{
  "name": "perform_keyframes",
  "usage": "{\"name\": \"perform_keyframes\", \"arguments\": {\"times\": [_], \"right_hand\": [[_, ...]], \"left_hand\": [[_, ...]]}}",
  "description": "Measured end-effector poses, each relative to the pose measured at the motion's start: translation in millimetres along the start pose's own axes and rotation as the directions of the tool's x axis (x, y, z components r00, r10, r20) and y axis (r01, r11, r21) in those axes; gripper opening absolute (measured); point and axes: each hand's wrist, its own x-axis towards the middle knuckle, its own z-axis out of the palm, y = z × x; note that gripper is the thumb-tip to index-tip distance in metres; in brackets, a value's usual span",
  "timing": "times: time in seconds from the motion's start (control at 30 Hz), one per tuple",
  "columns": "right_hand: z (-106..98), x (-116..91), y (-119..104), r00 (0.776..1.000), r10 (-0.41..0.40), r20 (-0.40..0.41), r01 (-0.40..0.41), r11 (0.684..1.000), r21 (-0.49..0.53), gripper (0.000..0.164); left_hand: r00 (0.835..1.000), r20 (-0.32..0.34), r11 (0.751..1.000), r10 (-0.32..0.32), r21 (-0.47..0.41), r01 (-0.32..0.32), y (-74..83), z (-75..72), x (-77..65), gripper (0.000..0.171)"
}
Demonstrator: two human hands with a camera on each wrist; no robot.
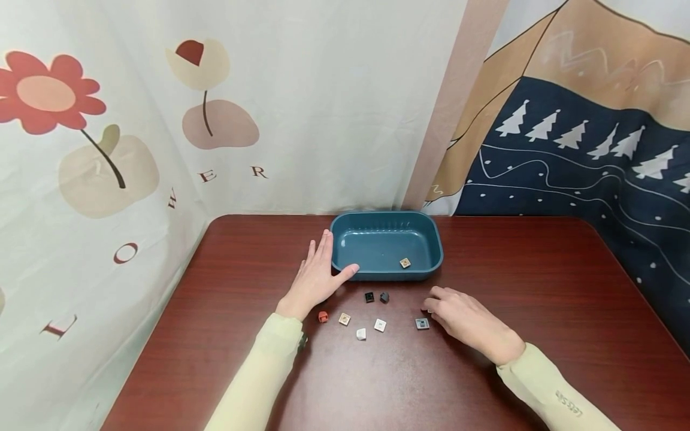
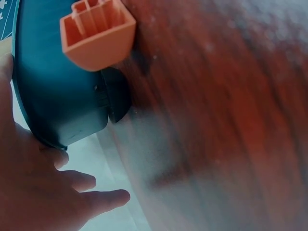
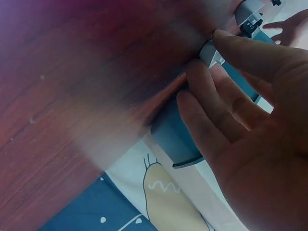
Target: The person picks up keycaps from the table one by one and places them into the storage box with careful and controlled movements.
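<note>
My left hand point(image 1: 314, 280) rests at the left end of a blue plastic basin point(image 1: 385, 276), fingers straight along its side and thumb over the near rim. My right hand point(image 1: 465, 316) is low over the table, fingers loosely bent. Its fingertips are right by a grey keycap point(image 1: 422, 324), which lies on the table; in the right wrist view this keycap point(image 3: 209, 53) shows between thumb and forefinger. One beige keycap point(image 1: 405, 263) lies inside the basin. An orange-red keycap point(image 1: 323, 316) sits near the left wrist, its hollow side showing in the left wrist view.
Between the hands lie two dark keycaps point(image 1: 369, 297), a beige keycap point(image 1: 344, 319) and two white keycaps point(image 1: 380, 325). A small dark green thing point(image 1: 303, 341) is partly hidden by the left sleeve. Printed curtains point(image 1: 323, 108) hang behind the brown table point(image 1: 512, 251).
</note>
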Motion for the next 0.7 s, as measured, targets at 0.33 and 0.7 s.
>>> {"name": "perform_keyframes", "arguments": {"times": [0.33,0.7], "right_hand": [[1,-3,2,1.000,0.001,-0.015,-0.001,1.000,0.012,0.019],[-8,-5,-1,0.996,0.043,-0.084,-0.037,0.997,0.072,0.025]], "left_hand": [[1.000,0.015,1.000,-0.003,0.014,0.003,-1.2,0.8,0.7,0.109],[1.000,0.006,1.000,-0.005,0.018,0.005,1.4,-1.7,-1.3,0.108]]}}
